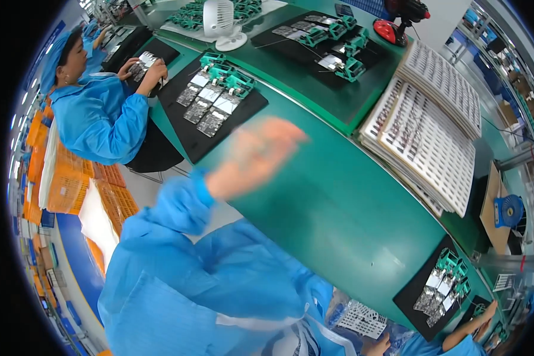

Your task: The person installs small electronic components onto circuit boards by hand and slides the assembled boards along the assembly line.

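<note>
My left hand point(258, 155), in a blue sleeve, is over the green table point(338, 196), smeared by motion. Its fingers are too blurred to show whether they hold anything. Nearest to it, on the left, a black mat point(187, 133) bears several circuit boards point(210, 121) joined to green frames point(240, 84). At the bottom edge a partly cut-off hand point(378, 345), seemingly my right hand, is close to a white sheet with dark holes point(362, 318) on clear plastic. Its grip is hidden.
A co-worker point(98, 113) at the left handles a board. Stacked white perforated trays point(427, 136) lie at the right, beyond them a blue fan point(508, 210). A white fan point(218, 24) and another mat with boards point(380, 59) are at the back. A further mat point(412, 296) lies lower right.
</note>
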Demonstrator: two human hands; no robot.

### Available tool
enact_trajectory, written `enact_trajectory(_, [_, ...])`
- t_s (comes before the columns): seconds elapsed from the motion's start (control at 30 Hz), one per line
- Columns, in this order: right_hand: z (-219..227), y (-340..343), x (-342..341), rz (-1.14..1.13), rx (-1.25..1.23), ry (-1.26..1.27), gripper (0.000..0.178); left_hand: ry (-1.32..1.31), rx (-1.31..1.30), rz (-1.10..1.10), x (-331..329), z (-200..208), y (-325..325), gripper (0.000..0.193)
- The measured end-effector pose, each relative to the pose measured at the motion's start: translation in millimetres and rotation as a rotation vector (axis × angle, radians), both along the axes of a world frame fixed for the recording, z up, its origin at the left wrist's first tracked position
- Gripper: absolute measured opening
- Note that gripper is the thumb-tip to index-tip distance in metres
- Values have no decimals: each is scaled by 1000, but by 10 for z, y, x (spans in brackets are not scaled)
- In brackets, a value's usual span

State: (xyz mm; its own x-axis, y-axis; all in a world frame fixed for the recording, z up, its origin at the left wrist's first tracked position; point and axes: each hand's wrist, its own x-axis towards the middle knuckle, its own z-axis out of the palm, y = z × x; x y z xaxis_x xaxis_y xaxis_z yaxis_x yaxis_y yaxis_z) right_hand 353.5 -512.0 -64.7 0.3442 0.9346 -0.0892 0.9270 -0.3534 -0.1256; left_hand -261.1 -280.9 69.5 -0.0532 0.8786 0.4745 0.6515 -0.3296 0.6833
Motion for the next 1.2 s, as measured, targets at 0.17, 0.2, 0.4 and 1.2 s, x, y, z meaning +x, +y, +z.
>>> enact_trajectory(0.17, [960, 696, -933, 67, -4, 243, 24, 73, -34, 638, -2601, -770, 90, 24])
enact_trajectory(0.2, [1050, 823, -1114, 69, 1, 199, 28, 175, -72, 719, -3058, -886, 149, 27])
enact_trajectory(0.4, [1458, 1915, -2452, 140, 61, 544, 38, 469, -234, 862, -5034, -1726, 342, 55])
enact_trajectory(1.2, [570, 2911, -3569, 555, -211, 851, 25, -609, -432, 394, -1894, -1188, -82, 27])
